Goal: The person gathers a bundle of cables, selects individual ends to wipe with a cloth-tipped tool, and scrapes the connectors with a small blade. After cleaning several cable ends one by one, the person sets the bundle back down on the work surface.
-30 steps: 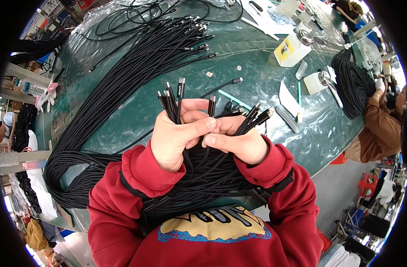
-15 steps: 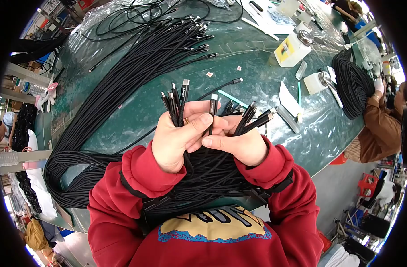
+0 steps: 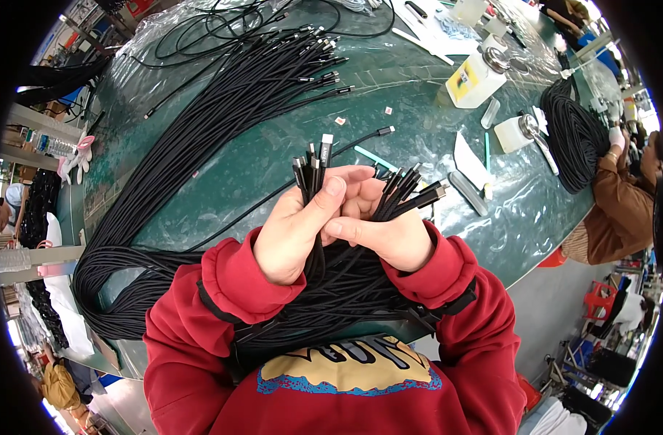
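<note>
My left hand (image 3: pixel 302 221) is closed round a small bunch of black braided cables, whose plug ends (image 3: pixel 313 163) stick up above the thumb; one plug with a pale metal tip stands higher than the rest. Close against it, my right hand (image 3: pixel 386 228) grips a second bunch of black cables (image 3: pixel 404 192), their plugs fanned out to the upper right. The fingers of both hands meet in the middle and partly hide one another. Below my hands, the cable lengths (image 3: pixel 339 297) run down into a thick heap in front of my body.
A large bundle of black cables (image 3: pixel 201 138) curves along the left of the green table (image 3: pixel 397 80). One loose cable plug (image 3: pixel 384 131) lies beyond my hands. Bottles (image 3: pixel 478 78), a clear tube (image 3: pixel 468 193) and white paper (image 3: pixel 472 163) are to the right. A co-worker (image 3: pixel 622 188) handles a coiled cable bundle (image 3: pixel 572 138).
My left hand has shifted right, against my right hand. The single plug that stood upright between my hands no longer shows there. My right hand has barely moved.
</note>
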### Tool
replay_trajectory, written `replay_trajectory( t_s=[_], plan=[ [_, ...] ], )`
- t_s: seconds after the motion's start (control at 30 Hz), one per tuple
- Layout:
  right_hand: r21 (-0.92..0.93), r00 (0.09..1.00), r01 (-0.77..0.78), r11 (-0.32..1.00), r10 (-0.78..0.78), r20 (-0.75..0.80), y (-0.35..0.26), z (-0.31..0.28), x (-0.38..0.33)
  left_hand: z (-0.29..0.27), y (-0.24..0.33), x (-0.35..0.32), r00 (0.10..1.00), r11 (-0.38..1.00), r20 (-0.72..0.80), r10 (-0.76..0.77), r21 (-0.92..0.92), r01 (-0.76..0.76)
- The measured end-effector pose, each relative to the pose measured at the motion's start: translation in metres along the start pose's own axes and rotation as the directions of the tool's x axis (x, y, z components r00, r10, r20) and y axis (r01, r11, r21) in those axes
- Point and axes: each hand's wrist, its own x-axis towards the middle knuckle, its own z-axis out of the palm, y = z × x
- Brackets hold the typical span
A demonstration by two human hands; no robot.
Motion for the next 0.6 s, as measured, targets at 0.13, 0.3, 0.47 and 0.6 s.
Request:
replay_trajectory(
  t_s=[0.13,0.3,0.47,0.6],
  plan=[
    [0.005,0.999,0.033,0.999,-0.033,0.014,0.003,0.0,-0.001,0.009,-0.004,0.0,1.0,0.989,0.025,0.014,-0.149,-0.01],
    [-0.145,0.998,-0.028,0.989,0.019,-0.066,0.004,-0.005,-0.004,-0.011,0.0,0.003,0.999,0.994,-0.045,-0.022,-0.111,0.016],
    [-0.169,0.995,-0.074,0.983,0.062,-0.077,0.004,-0.006,-0.005,-0.018,0.009,0.001,0.983,0.978,-0.185,0.011,-0.202,-0.049],
    [-0.164,0.996,-0.065,0.984,0.056,-0.063,0.004,-0.005,-0.005,-0.007,0.016,-0.005,0.983,0.996,-0.18,0.038,-0.07,-0.051]
  ],
)
